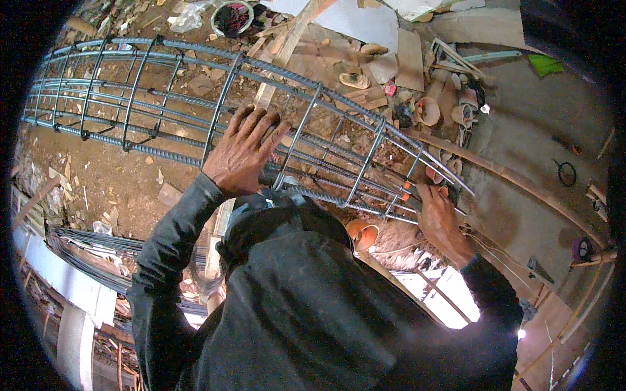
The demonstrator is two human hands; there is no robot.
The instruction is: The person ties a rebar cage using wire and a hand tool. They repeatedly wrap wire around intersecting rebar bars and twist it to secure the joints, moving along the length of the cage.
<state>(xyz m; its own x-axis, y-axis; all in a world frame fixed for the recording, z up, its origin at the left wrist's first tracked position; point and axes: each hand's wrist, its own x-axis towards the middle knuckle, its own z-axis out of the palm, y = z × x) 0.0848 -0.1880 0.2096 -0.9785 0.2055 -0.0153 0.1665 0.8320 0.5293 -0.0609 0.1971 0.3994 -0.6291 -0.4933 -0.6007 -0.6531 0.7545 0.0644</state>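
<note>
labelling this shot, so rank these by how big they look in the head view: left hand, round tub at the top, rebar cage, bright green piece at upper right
1. Rebar cage
2. Left hand
3. Round tub
4. Green piece
Apparent size only; real sizes may differ.

Round basin (233, 35) near crumpled plastic (190, 18), green scrap (545, 64) on grey floor (531, 120).
</note>
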